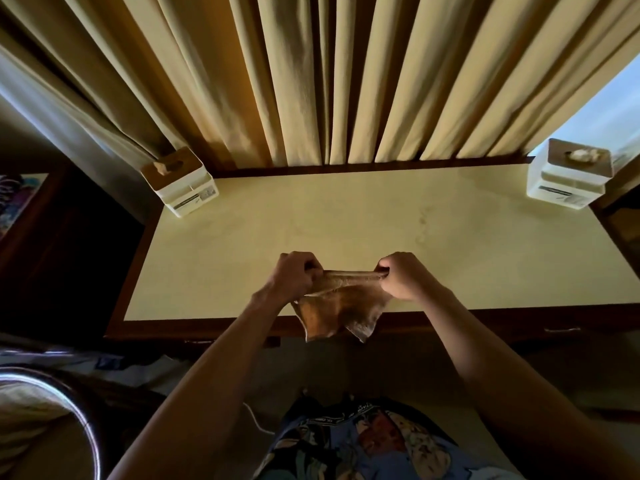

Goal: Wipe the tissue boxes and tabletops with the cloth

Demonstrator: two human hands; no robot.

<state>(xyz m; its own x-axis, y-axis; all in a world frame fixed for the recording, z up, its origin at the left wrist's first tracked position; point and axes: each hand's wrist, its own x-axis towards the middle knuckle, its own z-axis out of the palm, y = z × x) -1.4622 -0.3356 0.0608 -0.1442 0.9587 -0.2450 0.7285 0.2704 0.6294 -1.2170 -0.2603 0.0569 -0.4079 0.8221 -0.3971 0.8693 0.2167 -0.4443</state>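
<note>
Cloth corners: both top corners of the brown cloth (337, 301) vanish inside the curled fingers of the left hand (294, 275) and right hand (403, 275).
Box labels: print on the left tissue box (180, 183) and right tissue box (569, 176) is too small to read.
Table front: the near edge of the table (519, 271) passes behind the hanging cloth and both forearms.
Round object: a shiny-rimmed shape (52, 410) is cut off at the lower left edge, unidentifiable.

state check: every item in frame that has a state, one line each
cloth: held above the table's near edge, top edge pulled taut, rest hanging
left hand: grips the cloth's left end
right hand: grips the cloth's right end
left tissue box: upright, far left corner, tissue poking out
right tissue box: upright, far right corner, tissue poking out
curtain: drawn
</note>
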